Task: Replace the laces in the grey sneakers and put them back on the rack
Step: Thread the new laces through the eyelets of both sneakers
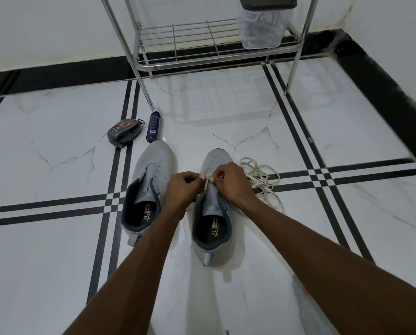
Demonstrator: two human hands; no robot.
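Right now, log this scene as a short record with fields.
left hand: pinches the white lace over the right sneaker
right hand: pinches the same lace
left sneaker: unlaced, on the floor
loose laces: piled right of the right sneaker
rack: holds a clear container
near rack leg: spray can, dark polish case

"ADVANCE…" is partly legible on the insole [146, 216] of the sneaker at 9 o'clock and on the insole [214, 229] of its neighbour.
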